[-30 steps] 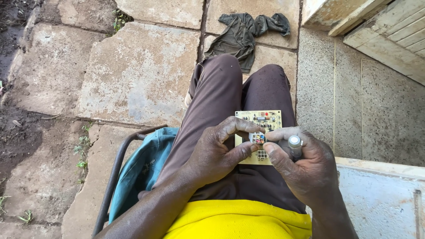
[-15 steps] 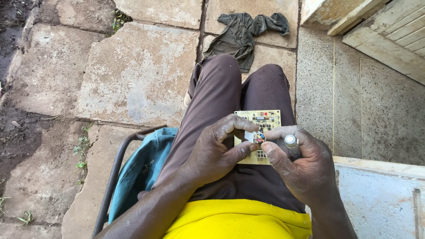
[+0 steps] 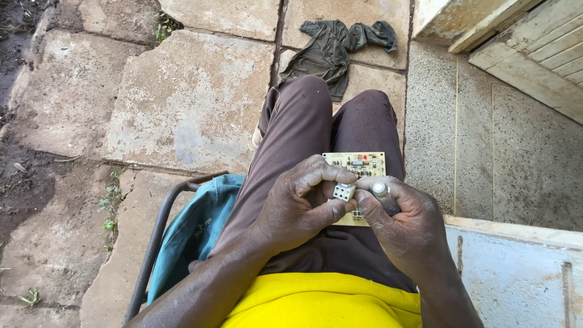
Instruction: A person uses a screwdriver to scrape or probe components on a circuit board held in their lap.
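A: Item one, edges and room. Bare paving (image 3: 188,103) is seen to the left and far side of the lap. A pale slab (image 3: 516,267) closes the near right; a wooden frame (image 3: 534,54) stands far right. A dark cloth (image 3: 331,51) lies far, beyond the knees. A chair rail (image 3: 155,243) and blue fabric (image 3: 194,225) border the left thigh.

B: Item two, hands?

A: The left hand (image 3: 297,206) is curled, a small white part (image 3: 344,192) pinched between thumb and forefinger. The right hand (image 3: 404,222) is closed around a metal-tipped tool (image 3: 382,193). The board (image 3: 358,173) is rested on the right thigh, just beneath both hands.

B: Item three, hidden?

A: The board's near half is covered by fingers. The tool's body is concealed in the fist. Whether the part is attached to the board cannot be told.
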